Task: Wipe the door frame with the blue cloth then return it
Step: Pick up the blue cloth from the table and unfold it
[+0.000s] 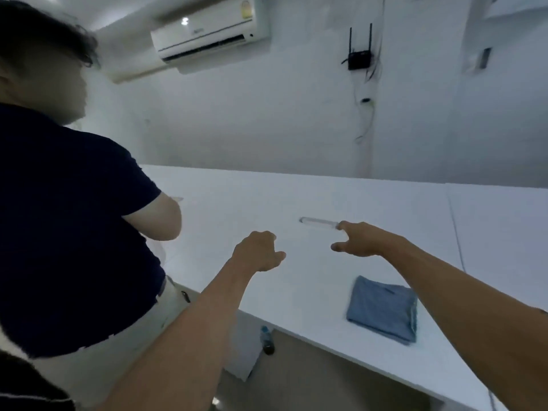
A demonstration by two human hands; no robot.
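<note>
A folded blue cloth [384,310] lies on the white table [326,197] near its front edge, below my right forearm. My right hand [360,238] hovers over the table beyond the cloth, fingers spread and holding nothing. My left hand [258,250] is stretched out over the table to the left, its fingers curled loosely with nothing in them. Neither hand touches the cloth. No door frame is in view.
Another person in a dark shirt [59,218] stands close on the left at the table's edge. A clear tube-like object [318,222] lies on the table by my right fingertips. A bottle [267,339] stands on the floor under the table. An air conditioner [210,28] hangs on the wall.
</note>
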